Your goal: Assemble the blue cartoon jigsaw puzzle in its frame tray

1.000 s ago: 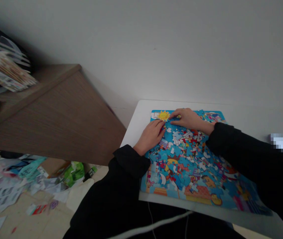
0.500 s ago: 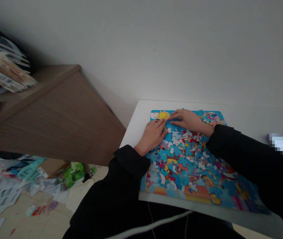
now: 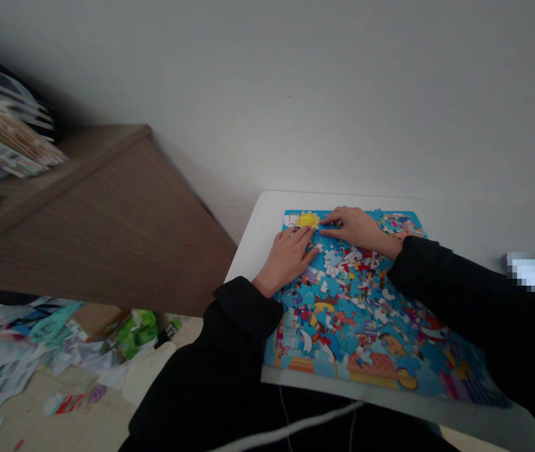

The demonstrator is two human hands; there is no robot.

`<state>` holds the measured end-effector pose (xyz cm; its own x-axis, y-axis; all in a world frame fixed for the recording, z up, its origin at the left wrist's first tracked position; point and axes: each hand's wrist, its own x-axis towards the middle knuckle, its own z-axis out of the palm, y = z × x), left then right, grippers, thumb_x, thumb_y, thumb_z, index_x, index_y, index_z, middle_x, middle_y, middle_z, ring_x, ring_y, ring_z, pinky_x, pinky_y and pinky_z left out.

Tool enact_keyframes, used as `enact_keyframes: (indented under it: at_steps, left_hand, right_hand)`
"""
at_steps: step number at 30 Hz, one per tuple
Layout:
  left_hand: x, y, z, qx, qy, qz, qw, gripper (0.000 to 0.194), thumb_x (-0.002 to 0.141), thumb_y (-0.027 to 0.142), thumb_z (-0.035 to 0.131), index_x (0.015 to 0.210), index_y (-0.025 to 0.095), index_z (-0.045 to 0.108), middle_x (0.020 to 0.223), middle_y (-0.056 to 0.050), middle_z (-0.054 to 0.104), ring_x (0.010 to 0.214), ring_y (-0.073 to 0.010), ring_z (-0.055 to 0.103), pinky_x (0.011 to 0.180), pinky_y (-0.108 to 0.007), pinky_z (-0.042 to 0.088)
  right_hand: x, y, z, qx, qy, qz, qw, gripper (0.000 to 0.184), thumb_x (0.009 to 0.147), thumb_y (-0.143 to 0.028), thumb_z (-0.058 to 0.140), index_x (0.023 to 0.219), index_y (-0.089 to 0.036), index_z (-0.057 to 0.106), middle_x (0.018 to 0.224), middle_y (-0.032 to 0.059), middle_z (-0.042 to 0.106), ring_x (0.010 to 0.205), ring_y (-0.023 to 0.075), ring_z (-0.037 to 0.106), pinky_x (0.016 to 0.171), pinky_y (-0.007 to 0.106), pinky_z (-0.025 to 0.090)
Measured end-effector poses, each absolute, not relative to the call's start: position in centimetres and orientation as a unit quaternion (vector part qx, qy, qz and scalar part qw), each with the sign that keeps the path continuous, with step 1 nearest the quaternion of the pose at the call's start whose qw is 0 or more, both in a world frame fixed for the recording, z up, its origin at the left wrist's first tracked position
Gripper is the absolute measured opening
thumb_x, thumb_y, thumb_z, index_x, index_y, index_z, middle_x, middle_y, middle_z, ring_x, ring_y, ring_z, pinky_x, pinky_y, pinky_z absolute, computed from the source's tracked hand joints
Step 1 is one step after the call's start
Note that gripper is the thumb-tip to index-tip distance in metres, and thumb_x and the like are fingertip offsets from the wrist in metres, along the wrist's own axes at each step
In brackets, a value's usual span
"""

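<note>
A jigsaw puzzle lies on a white worktop, its bright blue cartoon picture crowded with loose, uneven pieces, patches of white showing mid-board, and a yellow sun in the far corner. The left hand rests flat on the pieces, fingers slightly spread. The right hand reaches across, its fingers just beside the sun; whether they hold a piece, I cannot tell.

A home room, with a wooden cabinet and papers strewn on the floor.
</note>
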<state>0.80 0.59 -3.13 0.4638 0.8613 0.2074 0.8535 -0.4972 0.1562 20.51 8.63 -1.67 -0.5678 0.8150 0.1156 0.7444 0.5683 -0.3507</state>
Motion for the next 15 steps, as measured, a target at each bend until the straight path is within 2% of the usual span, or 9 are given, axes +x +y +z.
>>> enact_keyframes:
  at_steps: [6, 12, 15]
  left_hand:
    - [1.1, 0.4, -2.7, 0.853, 0.509, 0.113, 0.0, 0.052, 0.097, 0.047, 0.032, 0.136, 0.015, 0.043, 0.139, -0.01, 0.049, 0.12, -0.0281, 0.046, 0.1, -0.044, 0.036]
    - [1.3, 0.3, -2.6, 0.852, 0.512, 0.106, 0.0, 0.053, 0.096, 0.049, 0.034, 0.136, 0.014, 0.044, 0.14, -0.01, 0.049, 0.119, -0.0293, 0.045, 0.099, -0.045, 0.036]
    - [1.3, 0.2, -2.5, 0.85, 0.516, 0.107, 0.006, 0.054, 0.096, 0.048, 0.034, 0.137, 0.015, 0.042, 0.141, -0.008, 0.047, 0.119, -0.0301, 0.044, 0.098, -0.046, 0.036]
  right_hand:
    - [20.2, 8.6, -1.3, -0.454, -0.874, 0.126, 0.117, 0.034, 0.084, -0.045, 0.055, 0.103, -0.022, 0.072, 0.102, 0.008, 0.068, 0.085, 0.0228, 0.062, 0.074, 0.036, 0.049]
    - [20.2, 7.6, -0.5, -0.407, -0.909, 0.051, 0.071, 0.034, 0.091, -0.04, 0.045, 0.103, -0.022, 0.071, 0.108, 0.0105, 0.064, 0.097, 0.0259, 0.06, 0.077, 0.036, 0.048]
    - [20.4, 7.4, -0.5, -0.401, -0.913, 0.042, 0.066, 0.034, 0.091, -0.04, 0.046, 0.105, -0.023, 0.07, 0.11, 0.0105, 0.064, 0.097, 0.0261, 0.06, 0.076, 0.036, 0.048]
